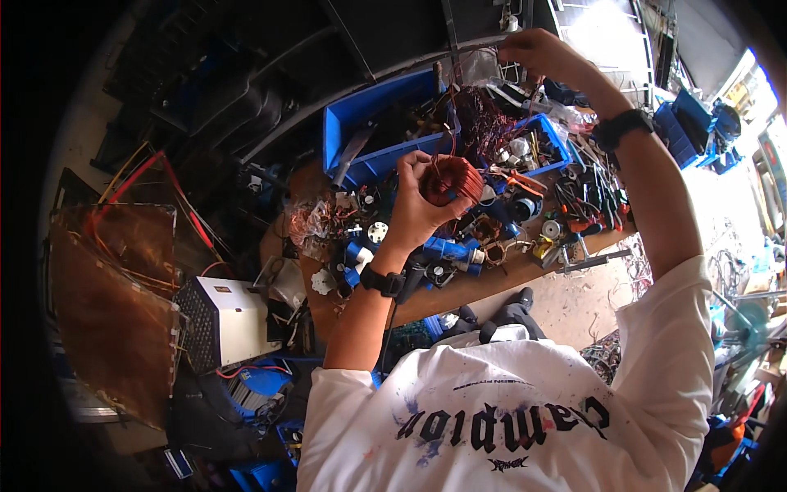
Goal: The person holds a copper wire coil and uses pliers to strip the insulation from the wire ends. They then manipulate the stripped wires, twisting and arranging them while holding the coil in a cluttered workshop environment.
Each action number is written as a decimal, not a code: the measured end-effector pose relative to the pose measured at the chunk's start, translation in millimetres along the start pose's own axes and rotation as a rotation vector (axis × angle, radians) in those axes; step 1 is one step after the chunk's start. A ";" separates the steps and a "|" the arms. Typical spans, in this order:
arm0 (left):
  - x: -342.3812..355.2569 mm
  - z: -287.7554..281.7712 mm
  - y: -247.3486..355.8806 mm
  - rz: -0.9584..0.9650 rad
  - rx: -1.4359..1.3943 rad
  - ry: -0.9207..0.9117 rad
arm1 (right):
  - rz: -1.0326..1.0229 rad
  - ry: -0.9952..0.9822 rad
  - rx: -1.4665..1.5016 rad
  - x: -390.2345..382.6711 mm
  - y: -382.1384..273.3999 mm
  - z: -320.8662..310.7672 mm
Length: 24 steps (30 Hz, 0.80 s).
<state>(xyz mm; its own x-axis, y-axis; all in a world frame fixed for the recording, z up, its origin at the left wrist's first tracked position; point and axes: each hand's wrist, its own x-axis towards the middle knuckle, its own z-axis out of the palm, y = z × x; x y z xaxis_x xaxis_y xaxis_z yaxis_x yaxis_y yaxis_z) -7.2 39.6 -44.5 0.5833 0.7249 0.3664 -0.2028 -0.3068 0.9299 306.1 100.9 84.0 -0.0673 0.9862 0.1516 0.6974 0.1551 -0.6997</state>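
My left hand (418, 209) is wrapped round a ring-shaped coil (459, 179) of reddish copper wire, held up above the cluttered bench. A thin strand of copper wire (452, 123) rises from the coil's upper side. Far out to the upper right, my right hand (537, 57) is raised with its fingers pinched, apparently on the far part of that strand; the wire is too fine there to follow fully. Behind the coil lies a tangle of dark red wire (482, 115). Orange-handled pliers (523, 180) rest just right of the coil.
A large blue bin (351, 174) and a smaller blue tray (566, 156) of parts stand at the back of the wooden bench (426, 302). Several hand tools (594, 193) lie at right. Blue-and-white parts (447, 250) lie below the coil. A white metal box (234, 320) is at left.
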 end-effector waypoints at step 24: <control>-16.2 -35.7 -10.1 0.139 0.785 -0.041 | -0.321 -0.361 -0.255 -0.6 -34.1 54.5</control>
<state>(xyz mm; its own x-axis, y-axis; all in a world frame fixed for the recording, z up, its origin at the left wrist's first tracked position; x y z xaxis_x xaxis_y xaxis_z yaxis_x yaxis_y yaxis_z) -42.7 52.9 -58.7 0.6250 0.6293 0.4618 0.3281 -0.7486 0.5761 243.4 98.1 69.7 -0.5148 0.8559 0.0487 0.7492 0.4767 -0.4598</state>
